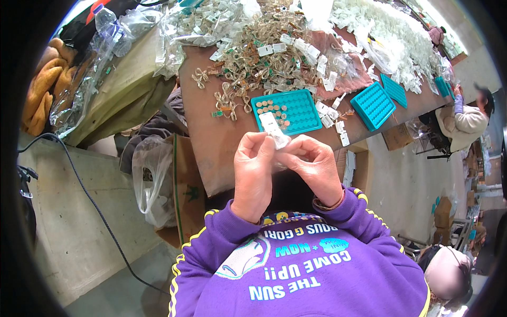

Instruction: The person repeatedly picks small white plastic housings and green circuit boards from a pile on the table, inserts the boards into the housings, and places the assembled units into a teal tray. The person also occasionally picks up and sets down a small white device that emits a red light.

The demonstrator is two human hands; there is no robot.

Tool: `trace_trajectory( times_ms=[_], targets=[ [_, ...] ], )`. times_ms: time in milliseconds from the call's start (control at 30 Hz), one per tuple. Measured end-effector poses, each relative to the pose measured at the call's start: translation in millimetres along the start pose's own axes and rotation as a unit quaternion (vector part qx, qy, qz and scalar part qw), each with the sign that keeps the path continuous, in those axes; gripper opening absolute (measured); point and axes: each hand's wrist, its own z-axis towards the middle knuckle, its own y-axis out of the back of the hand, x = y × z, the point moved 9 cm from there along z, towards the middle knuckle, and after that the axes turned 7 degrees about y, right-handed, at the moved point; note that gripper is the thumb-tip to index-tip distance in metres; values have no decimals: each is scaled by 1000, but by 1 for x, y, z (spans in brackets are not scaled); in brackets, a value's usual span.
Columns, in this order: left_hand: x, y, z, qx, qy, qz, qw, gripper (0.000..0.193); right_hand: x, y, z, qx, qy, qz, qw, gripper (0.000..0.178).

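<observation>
In front of my chest, a small white plastic casing (272,128) sticks up between my two hands. Thumb and fingers of my left hand (253,171) pinch it from the left. My right hand (317,166) has its thumb and forefinger closed at the casing's lower end; the fingertips partly hide that end. Just beyond lies a teal tray (303,111) with rows of small hollows, some on its left side holding round, coin-like metal pieces (264,108). Right of that tray, several more white casings (330,112) lie loose on the brown table (211,142).
A heap of coiled wires with small green boards (259,63) covers the table's far part. More teal trays (372,105) and a large pile of clear-white plastic parts (391,37) are on the right. A plastic bag (150,179) hangs at left; a co-worker (470,119) sits far right.
</observation>
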Motion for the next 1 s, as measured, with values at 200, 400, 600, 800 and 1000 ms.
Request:
trace_trajectory(
  times_ms=[200, 400, 600, 800, 1000],
  targets=[
    [-7, 19, 12, -4, -26, -93, 995, 14, 35, 37, 40, -63, 212, -373, 901, 12],
    [3, 31, 26, -21, -10, -90, 996, 11, 14, 24, 63, -8, 263, -518, 814, 11],
    [2, 29, 28, -2, -11, -71, 997, 11, 14, 20, 69, 12, 263, -475, 840, 10],
    [2, 23, 29, 49, 27, -83, 995, 17, 19, 30, 88, 32, 251, -449, 857, 9],
    [4, 20, 28, 65, 45, -82, 993, 18, 10, 14, 96, 115, 254, -515, 811, 7]
  ],
)
